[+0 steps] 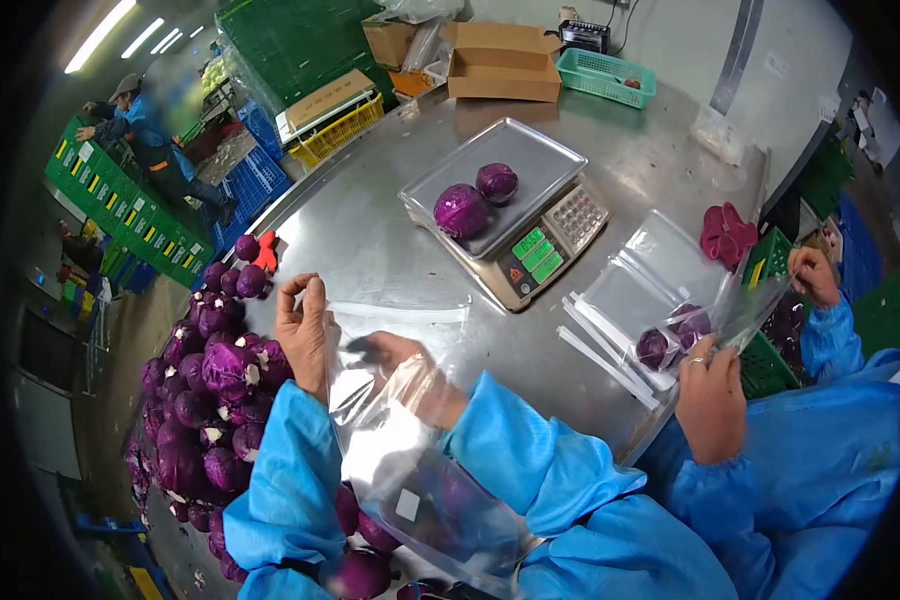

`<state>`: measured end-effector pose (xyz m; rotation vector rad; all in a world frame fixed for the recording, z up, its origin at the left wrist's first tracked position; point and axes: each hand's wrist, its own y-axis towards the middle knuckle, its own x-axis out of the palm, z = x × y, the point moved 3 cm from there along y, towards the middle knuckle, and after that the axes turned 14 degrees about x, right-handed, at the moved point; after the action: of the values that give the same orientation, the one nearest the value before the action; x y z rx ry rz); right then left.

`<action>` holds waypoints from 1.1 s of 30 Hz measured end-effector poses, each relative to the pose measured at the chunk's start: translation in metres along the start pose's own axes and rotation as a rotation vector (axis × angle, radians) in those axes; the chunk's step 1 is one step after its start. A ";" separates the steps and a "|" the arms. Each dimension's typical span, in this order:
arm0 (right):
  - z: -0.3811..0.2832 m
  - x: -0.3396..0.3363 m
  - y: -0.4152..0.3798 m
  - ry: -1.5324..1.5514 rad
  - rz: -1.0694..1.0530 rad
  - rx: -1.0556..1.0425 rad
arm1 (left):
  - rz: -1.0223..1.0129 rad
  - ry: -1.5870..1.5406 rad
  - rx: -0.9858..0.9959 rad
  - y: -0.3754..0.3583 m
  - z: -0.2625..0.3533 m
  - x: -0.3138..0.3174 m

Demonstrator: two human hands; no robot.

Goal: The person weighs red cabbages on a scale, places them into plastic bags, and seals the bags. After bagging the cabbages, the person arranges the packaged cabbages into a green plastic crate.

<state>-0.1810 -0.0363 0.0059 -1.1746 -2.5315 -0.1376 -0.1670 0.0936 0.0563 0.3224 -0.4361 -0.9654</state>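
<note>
My left hand (pixel 305 330) pinches the upper left edge of a clear plastic bag (pixel 410 505), its thumb and fingertips pressed together. The bag hangs down in front of me, with a white label on its lower part. My right hand (pixel 405 375) shows through the shiny film, its fingers stretched toward the left hand; glare covers part of it. Left of my hands rises a heap of purple cabbages (pixel 232 370). Beyond them, two red cabbages (pixel 462 210) lie on the steel pan of a digital scale (pixel 535 250) with a lit green display.
At the right, a co-worker's hands (pixel 712 400) hold a clear bag above bagged cabbages (pixel 670 340). Flat bags with white strips (pixel 610 350) lie beside the scale. A cardboard box (pixel 505 65) and green basket (pixel 605 78) stand at the back. Another person stands by green crates (pixel 120 200).
</note>
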 end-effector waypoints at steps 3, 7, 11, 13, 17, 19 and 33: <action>-0.004 -0.029 -0.008 -0.198 0.264 0.011 | -0.185 0.237 -0.180 -0.022 -0.015 0.004; -0.004 -0.075 -0.012 0.384 0.112 0.029 | -0.310 -0.517 -0.806 -0.059 -0.029 0.030; 0.061 -0.130 0.001 0.777 0.026 0.094 | -0.667 -0.757 -0.623 -0.052 -0.068 0.032; 0.055 -0.132 -0.002 1.306 0.024 0.189 | -0.540 -0.695 -0.634 -0.053 -0.070 0.051; 0.042 -0.144 -0.009 0.306 0.510 -0.062 | -0.056 -0.834 -0.700 -0.041 -0.101 0.058; 0.005 -0.151 -0.006 1.013 -0.361 0.029 | -0.323 -0.828 -0.779 -0.037 -0.109 0.065; -0.028 -0.227 0.039 0.311 0.282 -0.028 | -0.205 -0.221 -0.373 0.023 -0.145 0.110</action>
<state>-0.0083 -0.1817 -0.0491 -1.3872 -2.0822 -0.2635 -0.0246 0.0232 -0.0360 -0.0809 -0.4186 -1.2656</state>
